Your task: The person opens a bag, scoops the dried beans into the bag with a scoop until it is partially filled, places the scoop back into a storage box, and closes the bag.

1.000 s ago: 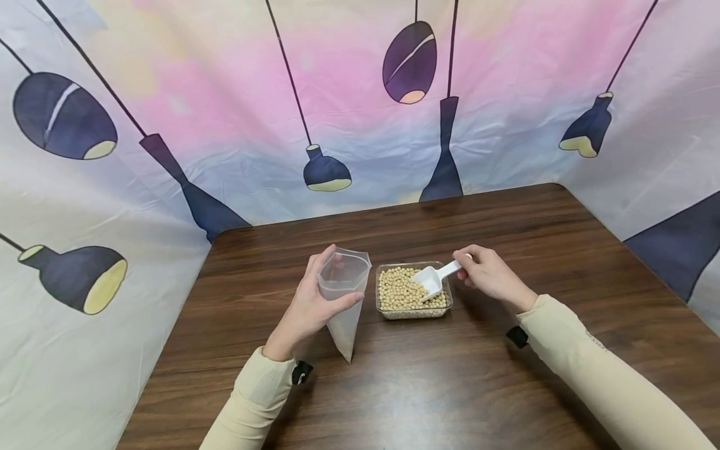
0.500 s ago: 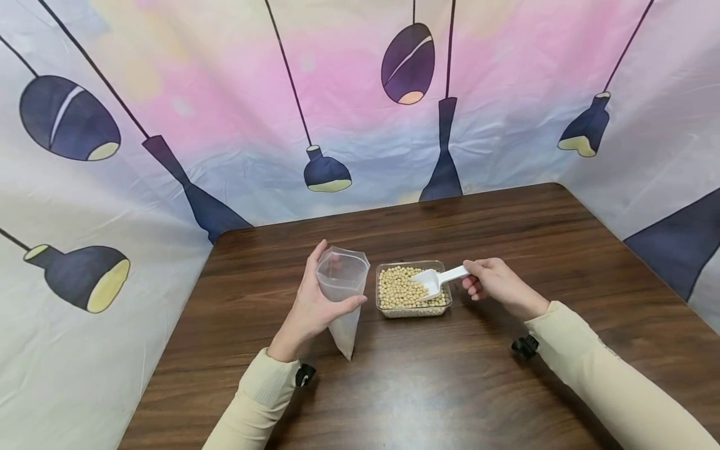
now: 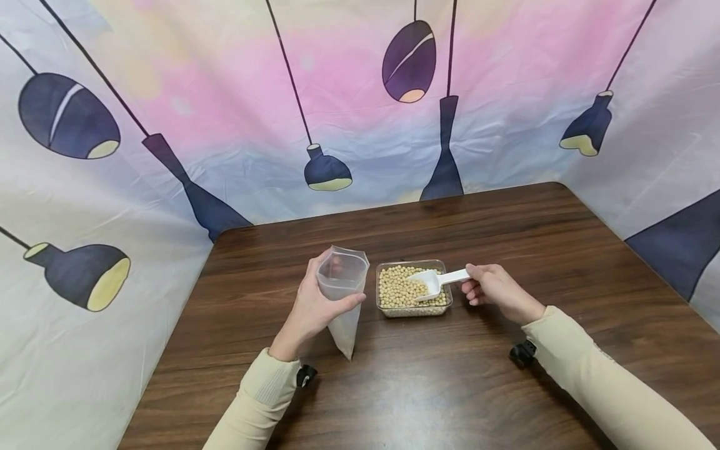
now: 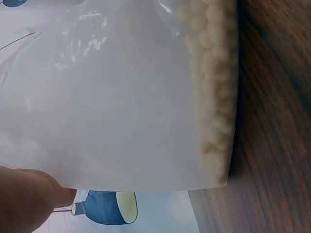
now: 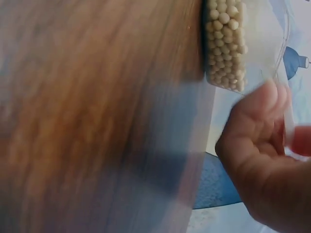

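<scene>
My left hand [image 3: 315,306] grips a translucent plastic bag [image 3: 343,284] around its upper part, thumb at the front, its mouth spread wide. In the left wrist view, a layer of pale round beans [image 4: 214,82] lines the bottom of the bag, close to the tabletop. Right of the bag stands a clear rectangular container [image 3: 414,314] with soybeans [image 3: 396,287] in it. My right hand [image 3: 497,290] pinches the handle end of a white scoop [image 3: 432,282], whose bowl lies on the beans inside the container. The right wrist view shows the curled fingers on the handle.
The dark wood table [image 3: 405,387] extends around the bag and container. Behind it and at the sides hangs a fabric backdrop [image 3: 360,119] printed with lamps. Black wrist cameras [image 3: 523,354] sit below both cuffs.
My right hand has moved slightly right and down along the scoop, whose handle now lies flatter. The left hand and bag have stayed nearly still, its fingers lifting briefly midway.
</scene>
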{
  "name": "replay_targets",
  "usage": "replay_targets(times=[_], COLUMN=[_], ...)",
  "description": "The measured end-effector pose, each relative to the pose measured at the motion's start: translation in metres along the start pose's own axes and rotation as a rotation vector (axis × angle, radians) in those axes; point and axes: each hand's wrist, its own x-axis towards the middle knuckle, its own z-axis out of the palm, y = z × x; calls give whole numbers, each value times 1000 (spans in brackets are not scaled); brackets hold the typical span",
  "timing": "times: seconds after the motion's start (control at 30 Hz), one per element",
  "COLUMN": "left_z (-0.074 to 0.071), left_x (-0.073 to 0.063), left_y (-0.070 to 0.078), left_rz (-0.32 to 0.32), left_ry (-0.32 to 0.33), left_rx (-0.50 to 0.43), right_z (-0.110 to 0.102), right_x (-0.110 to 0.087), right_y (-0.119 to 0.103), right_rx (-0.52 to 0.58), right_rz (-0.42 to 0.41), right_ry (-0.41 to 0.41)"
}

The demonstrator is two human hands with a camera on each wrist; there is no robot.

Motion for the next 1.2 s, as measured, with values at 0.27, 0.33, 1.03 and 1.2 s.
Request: replay_targets(times=[0.27, 0.33, 1.03, 1.2], left_z=[2, 2, -4, -5], left_x=[0, -1, -9, -9], left_y=[1, 0, 30, 36], left_rz=[11, 22, -19, -30], left_ry=[-6, -3, -60, -68], left_rx=[-58, -66, -73, -78], right_z=[-4, -7, -25, -25], right_x=[-3, -3, -7, -9], right_y=[1, 0, -28, -47], right_rx=[46, 54, 344, 393], right_rz=[10, 6, 38, 3], right_ry=[-27, -11, -27, -18])
